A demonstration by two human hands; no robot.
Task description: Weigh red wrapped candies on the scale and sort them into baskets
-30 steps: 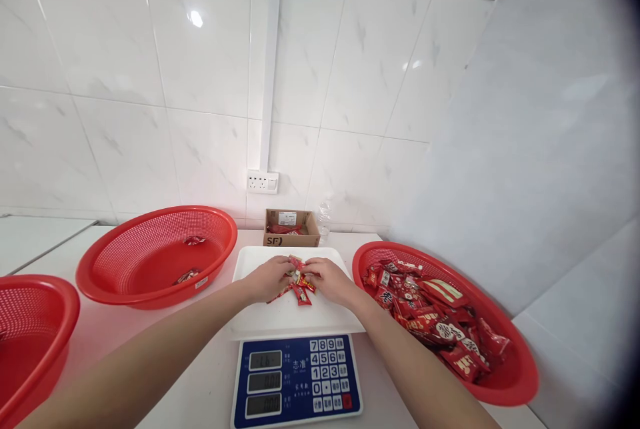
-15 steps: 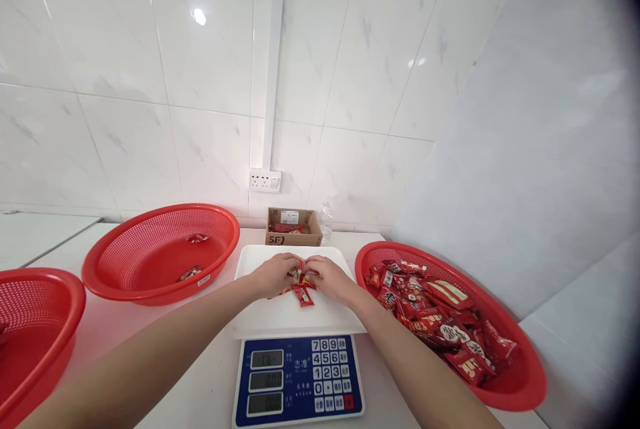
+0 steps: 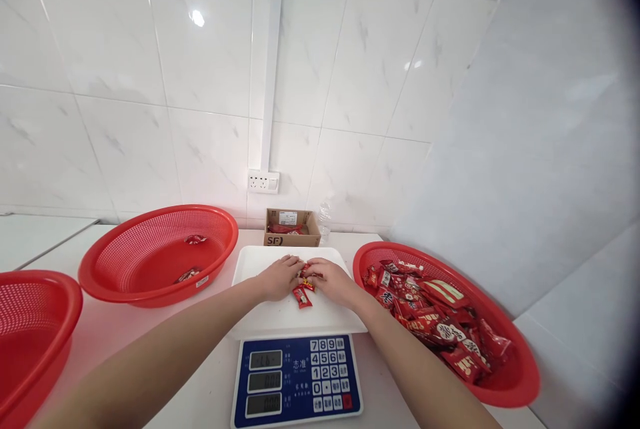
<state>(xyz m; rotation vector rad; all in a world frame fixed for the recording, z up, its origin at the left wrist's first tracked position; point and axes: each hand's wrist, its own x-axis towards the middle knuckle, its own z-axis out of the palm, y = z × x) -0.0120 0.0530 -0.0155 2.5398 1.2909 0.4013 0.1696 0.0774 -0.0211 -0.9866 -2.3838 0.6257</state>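
Note:
My left hand (image 3: pixel 278 278) and my right hand (image 3: pixel 332 281) meet over the white pan (image 3: pixel 325 322) of a digital scale (image 3: pixel 299 392). Between them is a small pile of red wrapped candies (image 3: pixel 302 297). From the left side, the fingers of my left hand curl over the pile. My right hand's fingers close round it from the other side, and both hands hide much of it. One candy shows below the fingers, lying on the pan.
At right stands a red basket (image 3: pixel 523 375) full of red snack packets (image 3: pixel 450 332). Another red basket (image 3: pixel 145 292) at left holds a few packets; a third basket (image 3: pixel 35 349) sits nearer. Behind the pan are a cardboard box (image 3: pixel 300 240) and a clear plastic bottle (image 3: pixel 325 219).
Both hands stay at the pile on the pan. My left hand has shifted slightly, its fingers lying more over the candies. The whole view has moved a little.

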